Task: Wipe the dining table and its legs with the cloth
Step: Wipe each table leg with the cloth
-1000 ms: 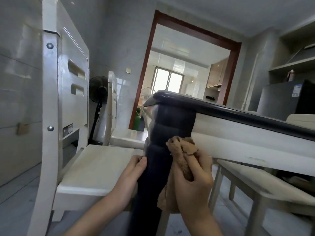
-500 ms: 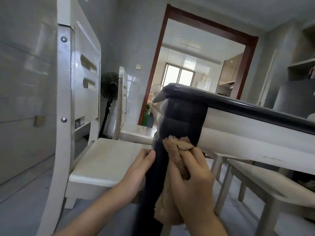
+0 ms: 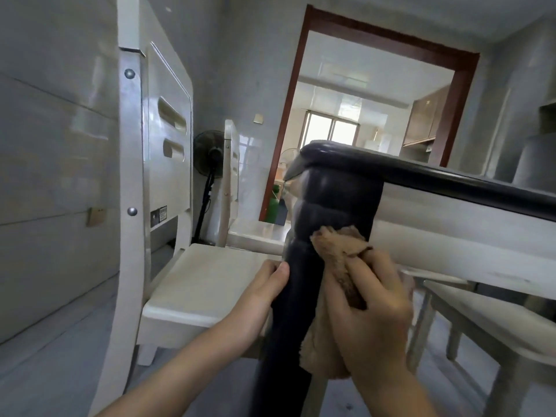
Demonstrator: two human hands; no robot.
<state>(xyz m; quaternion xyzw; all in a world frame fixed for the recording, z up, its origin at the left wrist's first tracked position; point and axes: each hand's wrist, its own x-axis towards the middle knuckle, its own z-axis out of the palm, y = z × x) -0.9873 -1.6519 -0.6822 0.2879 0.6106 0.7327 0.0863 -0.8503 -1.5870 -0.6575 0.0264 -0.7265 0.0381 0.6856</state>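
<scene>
White chair (image 3: 192, 284) beside the dark worktop leg (image 3: 328, 212): right hand (image 3: 373, 320) clutches the cloth (image 3: 334, 251) against it, left hand (image 3: 264, 291) clasps the leg.

Grey tiled walls (image 3: 54, 164), white chair (image 3: 168, 206) near left, black standing fan (image 3: 210, 158) behind, red-brown door frame (image 3: 288, 121), bright far window (image 3: 332, 130).

I see the leg (image 3: 328, 212) as dark, smooth and glossy, with highlights on its rounded ridges. The cloth (image 3: 334, 254) is brown, fuzzy and matt. The table rim (image 3: 451, 179) has the same dark gloss, while the apron (image 3: 451, 236) below is duller cream paint, slightly scuffed. The chair (image 3: 207, 281) is glossy cream with shiny metal screw heads (image 3: 129, 74). The wall tiles (image 3: 45, 145) look polished.
</scene>
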